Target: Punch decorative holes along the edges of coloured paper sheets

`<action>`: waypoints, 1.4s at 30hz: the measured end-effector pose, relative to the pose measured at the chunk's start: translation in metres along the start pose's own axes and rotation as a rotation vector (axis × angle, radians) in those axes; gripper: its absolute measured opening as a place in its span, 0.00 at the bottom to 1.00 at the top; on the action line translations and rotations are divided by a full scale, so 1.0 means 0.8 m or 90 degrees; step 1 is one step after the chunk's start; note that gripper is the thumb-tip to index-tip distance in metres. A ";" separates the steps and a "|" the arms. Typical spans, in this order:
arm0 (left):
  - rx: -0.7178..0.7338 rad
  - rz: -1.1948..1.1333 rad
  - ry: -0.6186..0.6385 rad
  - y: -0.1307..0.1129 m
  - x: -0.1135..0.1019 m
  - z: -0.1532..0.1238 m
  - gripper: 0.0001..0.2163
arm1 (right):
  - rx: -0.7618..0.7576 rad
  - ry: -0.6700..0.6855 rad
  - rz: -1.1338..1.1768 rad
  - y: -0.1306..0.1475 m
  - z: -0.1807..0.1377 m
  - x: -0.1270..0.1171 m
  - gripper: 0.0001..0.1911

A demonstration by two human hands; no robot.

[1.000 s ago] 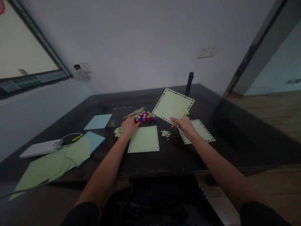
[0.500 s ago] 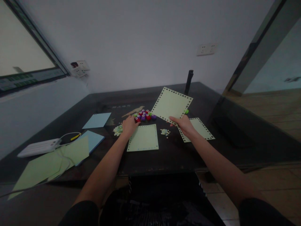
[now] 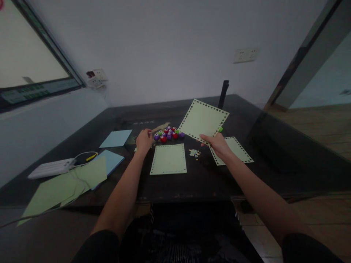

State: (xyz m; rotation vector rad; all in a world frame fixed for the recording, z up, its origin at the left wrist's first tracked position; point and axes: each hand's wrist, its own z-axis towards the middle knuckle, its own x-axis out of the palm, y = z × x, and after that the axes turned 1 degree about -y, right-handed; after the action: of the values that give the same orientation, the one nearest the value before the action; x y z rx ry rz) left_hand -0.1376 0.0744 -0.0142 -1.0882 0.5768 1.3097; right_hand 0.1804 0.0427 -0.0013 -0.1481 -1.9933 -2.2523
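Note:
My right hand [image 3: 219,145] pinches the lower edge of a pale green paper sheet [image 3: 203,120] with holes punched along its border. The sheet is raised and tilted above the table. My left hand [image 3: 144,141] is closed, with its fingertips together just left of a cluster of small red, purple and green craft punches [image 3: 169,134]. Whatever those fingers may hold is too small to make out. Between my forearms lies another green sheet [image 3: 168,159] with a punched border. Small punched-out paper bits [image 3: 194,153] lie right of it, and more are mostly hidden behind my left hand.
A third punched sheet [image 3: 236,150] lies under my right wrist. On the left are blue sheets [image 3: 116,138], plain green sheets [image 3: 60,188] and a white power strip [image 3: 52,168] with its cable. A black upright object [image 3: 223,94] stands at the table's back edge.
My left hand has drawn back leftward from the punches, over the paper bits, and its fingers have come together. My right hand still holds the raised sheet. The view has shifted slightly.

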 end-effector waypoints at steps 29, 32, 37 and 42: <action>0.017 -0.373 0.033 -0.050 -0.008 -0.013 0.15 | -0.006 0.014 -0.024 -0.001 -0.001 -0.003 0.16; 0.034 -0.566 0.233 -0.087 -0.002 -0.040 0.16 | -0.012 0.012 -0.020 -0.004 0.001 -0.003 0.17; 0.012 -0.779 0.472 -0.132 -0.011 -0.085 0.18 | -0.003 0.005 -0.010 -0.006 0.001 -0.002 0.19; -0.107 -1.016 0.532 -0.157 -0.031 -0.094 0.14 | -0.021 -0.021 0.016 0.007 0.001 -0.004 0.21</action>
State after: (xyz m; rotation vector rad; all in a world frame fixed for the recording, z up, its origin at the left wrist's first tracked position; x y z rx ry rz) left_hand -0.0074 0.0093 0.0133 -1.6319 0.0258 -0.5282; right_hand 0.1849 0.0430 0.0039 -0.2146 -1.9597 -2.2818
